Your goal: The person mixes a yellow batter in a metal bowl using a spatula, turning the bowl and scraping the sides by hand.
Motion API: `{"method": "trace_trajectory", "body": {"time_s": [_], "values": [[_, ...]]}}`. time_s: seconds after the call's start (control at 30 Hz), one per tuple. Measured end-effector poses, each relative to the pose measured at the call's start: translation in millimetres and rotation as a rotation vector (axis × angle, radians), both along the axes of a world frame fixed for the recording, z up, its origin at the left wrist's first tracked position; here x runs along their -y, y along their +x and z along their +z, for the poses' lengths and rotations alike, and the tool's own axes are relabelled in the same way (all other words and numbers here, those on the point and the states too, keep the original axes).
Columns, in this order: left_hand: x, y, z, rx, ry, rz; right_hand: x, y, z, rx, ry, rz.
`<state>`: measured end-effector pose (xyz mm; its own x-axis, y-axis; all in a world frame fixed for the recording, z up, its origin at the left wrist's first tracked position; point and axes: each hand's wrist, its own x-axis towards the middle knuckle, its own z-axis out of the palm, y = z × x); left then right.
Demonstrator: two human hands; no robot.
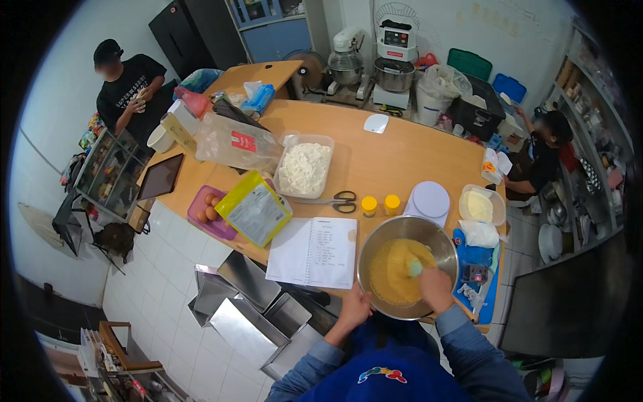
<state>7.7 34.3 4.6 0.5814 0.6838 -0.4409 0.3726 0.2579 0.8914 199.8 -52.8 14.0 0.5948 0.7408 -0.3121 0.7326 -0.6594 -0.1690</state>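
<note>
A large stainless steel mixing bowl (448, 246) stands at the near edge of the wooden table, with a yellow, grainy mixture (394, 271) inside. My left hand (355, 307) grips the bowl's near left rim. Inside the bowl, my right hand (436, 290) holds a pale green utensil (415, 267) whose end sits in the mixture; its full shape is hidden. An open spiral notebook (314, 251) with handwriting lies left of the bowl. Behind the bowl are a white kitchen scale (428, 201) and two yellow-lidded jars (369, 204), with scissors (344, 202) beside them.
A plastic tub of white flour (304, 168), a yellow pouch (254, 208) and a pink tray of eggs (211, 228) stand left. At right are a tub of pale powder (482, 205) and a blue tray (486, 311). Metal pans (251, 326) sit below the table. Two people (133, 90) are farther off.
</note>
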Motion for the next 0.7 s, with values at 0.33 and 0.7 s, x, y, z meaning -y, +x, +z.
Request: {"method": "trace_trajectory", "body": {"time_s": [0.33, 0.7], "values": [[5, 5, -5, 0.027, 0.010, 0.028, 9, 13, -6, 0.097, 0.002, 0.025], [3, 3, -13, 0.062, -0.006, 0.034, 27, 23, 36, 0.199, 0.099, 0.068]]}}
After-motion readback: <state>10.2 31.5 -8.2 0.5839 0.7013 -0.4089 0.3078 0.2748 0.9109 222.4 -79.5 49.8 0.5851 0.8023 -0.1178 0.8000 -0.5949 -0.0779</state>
